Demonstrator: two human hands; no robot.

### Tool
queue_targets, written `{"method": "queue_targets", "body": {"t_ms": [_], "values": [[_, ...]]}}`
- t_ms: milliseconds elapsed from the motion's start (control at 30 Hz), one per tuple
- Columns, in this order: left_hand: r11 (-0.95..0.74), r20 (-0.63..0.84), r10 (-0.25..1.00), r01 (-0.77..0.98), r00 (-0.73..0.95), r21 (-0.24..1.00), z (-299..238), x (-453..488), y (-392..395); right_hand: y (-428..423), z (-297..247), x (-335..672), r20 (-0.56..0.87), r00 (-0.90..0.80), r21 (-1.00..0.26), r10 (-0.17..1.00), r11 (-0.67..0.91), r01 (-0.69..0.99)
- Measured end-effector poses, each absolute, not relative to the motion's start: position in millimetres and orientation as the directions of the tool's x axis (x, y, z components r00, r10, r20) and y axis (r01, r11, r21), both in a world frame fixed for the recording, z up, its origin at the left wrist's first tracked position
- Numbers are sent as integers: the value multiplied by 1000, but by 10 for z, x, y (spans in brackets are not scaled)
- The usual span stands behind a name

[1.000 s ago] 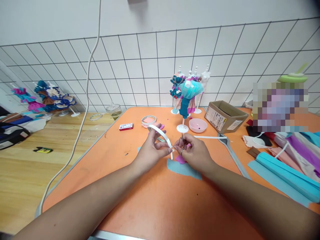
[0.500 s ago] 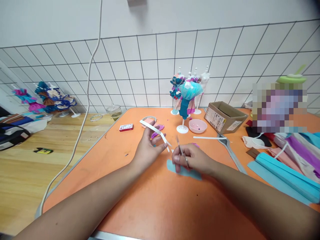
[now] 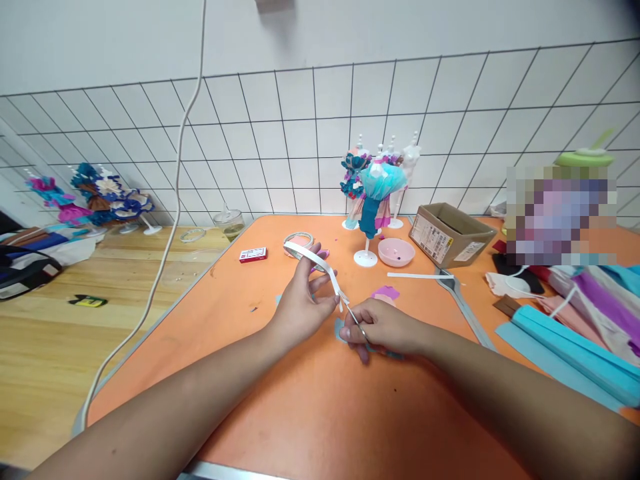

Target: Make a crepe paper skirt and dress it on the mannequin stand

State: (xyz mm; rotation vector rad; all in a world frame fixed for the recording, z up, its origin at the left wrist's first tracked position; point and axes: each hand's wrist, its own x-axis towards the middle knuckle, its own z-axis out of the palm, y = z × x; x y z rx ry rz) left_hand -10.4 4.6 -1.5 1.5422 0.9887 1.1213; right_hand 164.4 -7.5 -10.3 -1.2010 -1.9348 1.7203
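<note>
My left hand (image 3: 306, 300) is closed on a white strip (image 3: 320, 261), pinching its lower end between thumb and fingers while the rest arches up and to the left. My right hand (image 3: 375, 327) grips slim metal scissors (image 3: 356, 321), mostly covered by the fingers. Their tips are at the strip's lower end, where thin white slivers stick out. Under my right hand lies a light blue piece (image 3: 341, 330), partly hidden. Beyond it are purple and pink scraps (image 3: 386, 293). A tape roll (image 3: 299, 239) lies behind my left hand.
A doll stand in a teal dress (image 3: 367, 257) and a pink bowl (image 3: 397, 251) stand farther back, beside a cardboard box (image 3: 450, 233). Another white strip (image 3: 419, 275) lies to the right, near blue fabric (image 3: 575, 340). A red-and-white small box (image 3: 253, 255) is at left. A white cable (image 3: 176, 180) hangs at left.
My right hand has turned, lowering the scissors' tips leftward to the strip's end. The strip in my left hand has tilted and bends in a smoother arch.
</note>
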Motion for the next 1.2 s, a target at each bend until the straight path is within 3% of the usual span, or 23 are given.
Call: {"method": "queue_targets", "body": {"t_ms": [367,867,1200], "values": [[-207,179,947,81,267,975,20,-50,-24,-110,-248,1535,-168,-476,-852,863,116,511],[-183,168,953,40,250,982,19,-38,-31,-119,-288,1511,-120,-469,-823,875,176,540],[-201,183,950,50,252,978,16,-35,-36,-106,-359,1531,-185,-505,-894,843,69,443]]}}
